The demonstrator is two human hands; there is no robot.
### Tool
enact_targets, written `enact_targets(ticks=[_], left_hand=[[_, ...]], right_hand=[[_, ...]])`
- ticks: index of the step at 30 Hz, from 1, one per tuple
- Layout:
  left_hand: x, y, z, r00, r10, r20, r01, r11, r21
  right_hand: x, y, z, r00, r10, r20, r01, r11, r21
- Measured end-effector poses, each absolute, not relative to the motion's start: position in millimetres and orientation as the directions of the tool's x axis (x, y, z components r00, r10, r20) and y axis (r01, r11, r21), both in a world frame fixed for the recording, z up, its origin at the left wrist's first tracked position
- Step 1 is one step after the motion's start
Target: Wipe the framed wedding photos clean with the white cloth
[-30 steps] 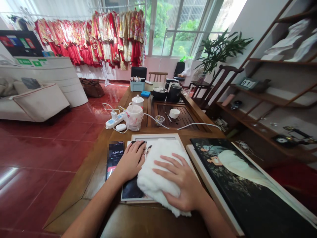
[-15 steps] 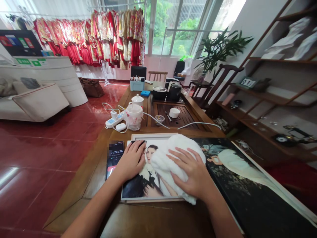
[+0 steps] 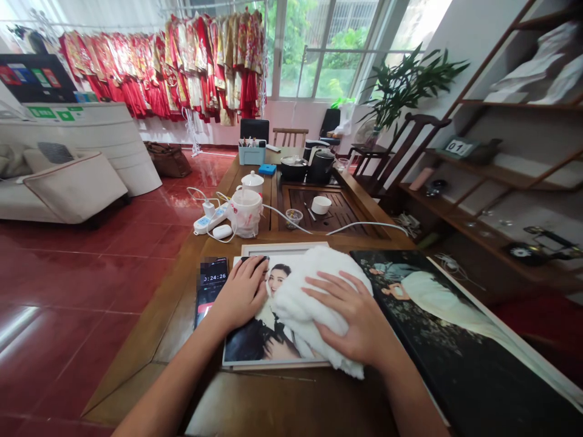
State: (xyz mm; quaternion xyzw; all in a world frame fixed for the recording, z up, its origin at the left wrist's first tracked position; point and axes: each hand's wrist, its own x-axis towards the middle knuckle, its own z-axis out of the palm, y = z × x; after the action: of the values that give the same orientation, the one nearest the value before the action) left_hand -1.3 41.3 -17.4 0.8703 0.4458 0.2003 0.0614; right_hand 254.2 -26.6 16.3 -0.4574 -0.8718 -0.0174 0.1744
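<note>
A fluffy white towel [image 3: 314, 297] lies bunched over the right part of a framed photo print [image 3: 241, 346] on the wooden table. My right hand [image 3: 348, 315] grips the towel from above, fingers spread and bent over it, thumb to the left. On the print's upper left, my left hand [image 3: 243, 291] rests palm down with its fingers stretched out, holding nothing. It covers part of the picture; a pictured face shows between hand and towel. A phone [image 3: 211, 285] with a running timer lies just left of the print.
Right of the print lies a larger dark photo panel [image 3: 455, 328]. Beyond are a bagged cup [image 3: 246, 212], a lidded mug [image 3: 252, 182], a power strip [image 3: 209, 221] with cables, and a tea tray [image 3: 346, 206] bearing a white bowl [image 3: 321, 205]. Shelves [image 3: 510, 170] stand on the right.
My right hand and the towel have shifted slightly left, uncovering a bit more of the dark panel's corner. My left hand stays in place.
</note>
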Motion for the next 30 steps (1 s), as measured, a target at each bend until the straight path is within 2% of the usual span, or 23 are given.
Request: enact_targets(ticks=[3,15,25,30], left_hand=[[-1,41,-17,0.524,0.801,0.289,0.751,-0.595,0.287],[-2,42,-18,0.521,0.802,0.292,0.753,-0.593,0.286],[-2,41,-17,0.528,0.803,0.277,0.752,-0.593,0.286],[-2,41,-17,0.524,0.805,0.276,0.752,-0.59,0.294]], right_hand=[[258,-26,15,-0.491,0.802,0.34,0.826,0.552,-0.11],[227,-33,22,-0.677,0.688,0.262,0.666,0.724,-0.18],[256,-25,14,-0.491,0.798,0.349,0.832,0.549,-0.083],[254,-26,14,-0.532,0.774,0.343,0.805,0.588,-0.078]])
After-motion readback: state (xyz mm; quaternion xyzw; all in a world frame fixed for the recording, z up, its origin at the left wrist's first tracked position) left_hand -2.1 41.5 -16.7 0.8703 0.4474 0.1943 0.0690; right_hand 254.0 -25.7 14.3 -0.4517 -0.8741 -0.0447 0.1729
